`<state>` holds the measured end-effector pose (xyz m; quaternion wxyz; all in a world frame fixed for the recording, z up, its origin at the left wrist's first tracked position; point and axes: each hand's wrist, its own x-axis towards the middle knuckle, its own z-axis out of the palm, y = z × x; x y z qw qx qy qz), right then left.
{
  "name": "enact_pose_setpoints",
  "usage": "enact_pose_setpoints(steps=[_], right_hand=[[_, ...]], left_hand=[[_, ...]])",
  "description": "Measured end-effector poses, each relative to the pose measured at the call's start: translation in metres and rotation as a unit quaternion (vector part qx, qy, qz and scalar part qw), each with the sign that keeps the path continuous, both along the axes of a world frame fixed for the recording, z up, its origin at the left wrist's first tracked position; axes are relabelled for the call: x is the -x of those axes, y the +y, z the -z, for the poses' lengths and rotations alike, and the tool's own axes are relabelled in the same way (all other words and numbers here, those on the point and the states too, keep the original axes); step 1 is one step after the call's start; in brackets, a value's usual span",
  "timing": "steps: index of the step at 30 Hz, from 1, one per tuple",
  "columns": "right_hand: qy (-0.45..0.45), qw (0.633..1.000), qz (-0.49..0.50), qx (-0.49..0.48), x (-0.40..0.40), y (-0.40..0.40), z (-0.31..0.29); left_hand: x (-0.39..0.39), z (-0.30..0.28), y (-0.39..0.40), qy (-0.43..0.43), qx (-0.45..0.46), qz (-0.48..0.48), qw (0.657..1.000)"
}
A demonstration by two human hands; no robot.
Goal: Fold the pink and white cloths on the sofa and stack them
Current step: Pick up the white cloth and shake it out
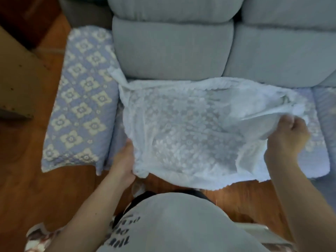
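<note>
- Spreading one thin white lace cloth with a flower pattern (190,128) over the sofa seat looks like the step in hand, so that it lies flat enough to fold.
- The left hand (125,160) grips the cloth's near left corner at the seat's front edge; its fingers are tucked under the fabric, so I cannot tell exactly how they lie.
- The right hand (287,135) pinches a bunched fold of the cloth's right side in curled fingers, holding it lifted off the seat, probably to pull out the slack.
- The cloth's far edge lies against the grey padded sofa backrest (172,48); its near edge hangs past the seat front over the wooden floor (21,179).
- A blue quilted cover with cream flowers (80,99) drapes the sofa armrest to the left, and similar fabric shows through the lace.
- Count: one white cloth, two hands; no pink cloth is in view, so folding and stacking are not yet done.
</note>
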<state>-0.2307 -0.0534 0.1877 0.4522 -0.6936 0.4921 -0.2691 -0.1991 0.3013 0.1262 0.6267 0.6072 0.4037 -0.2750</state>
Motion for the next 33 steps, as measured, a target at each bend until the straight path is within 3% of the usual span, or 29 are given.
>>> enact_pose_setpoints(steps=[3,5,8,10,12,15,19,24,29,33], right_hand=[[-0.063,0.996,-0.062,0.022,-0.007,-0.032,-0.049],[-0.084,0.989,-0.125,0.014,-0.007,-0.038,-0.068],[-0.095,0.967,-0.204,-0.122,0.002,-0.026,-0.071],[-0.126,0.94,-0.194,-0.252,0.013,-0.019,-0.064],[-0.118,0.932,-0.162,-0.303,0.022,-0.013,-0.055],[-0.072,0.952,-0.114,-0.274,0.024,-0.007,-0.044],[-0.065,0.974,-0.069,-0.206,0.002,0.01,-0.052],[-0.09,0.983,-0.079,-0.142,-0.038,0.058,-0.062],[-0.078,0.983,-0.117,-0.119,-0.054,0.106,-0.051],[-0.069,0.984,-0.07,-0.151,-0.064,0.109,-0.055]], left_hand=[[0.002,-0.043,-0.055,-0.021,0.164,0.128,0.978],[0.005,-0.056,-0.08,-0.029,0.227,0.179,0.957],[0.008,-0.058,-0.114,-0.011,0.213,0.234,0.949],[0.004,-0.055,-0.131,-0.023,0.154,0.213,0.965],[-0.006,-0.057,-0.142,-0.053,0.111,0.181,0.976],[-0.029,-0.067,-0.149,-0.086,0.106,0.186,0.973],[-0.066,-0.087,-0.145,-0.049,0.272,0.2,0.94],[-0.099,-0.101,-0.137,-0.005,0.397,0.23,0.889],[-0.104,-0.109,-0.132,0.015,0.334,0.28,0.9],[-0.116,-0.112,-0.131,0.015,0.263,0.269,0.926]])
